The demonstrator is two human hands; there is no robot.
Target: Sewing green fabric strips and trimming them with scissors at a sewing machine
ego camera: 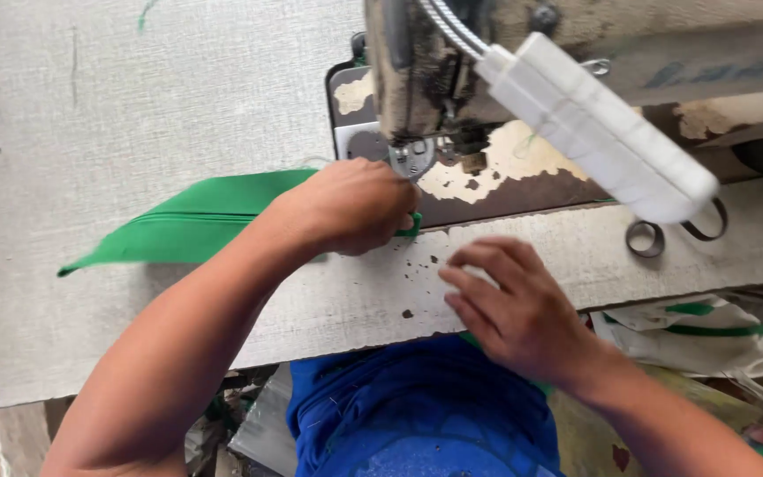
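A folded green fabric piece lies on the grey worktable, running from the left toward the sewing machine's needle area. My left hand is closed over the fabric's right end just below the presser foot, pinching it. My right hand hovers with fingers spread over the table's front edge, to the right of the left hand, and holds nothing. It looks slightly blurred. A bit of green shows under my left fingers.
The worn sewing machine fills the upper right, with a white lamp bar angled across it. A pair of scissors' handles lies on the table at right. White and green bags sit below the table edge at right.
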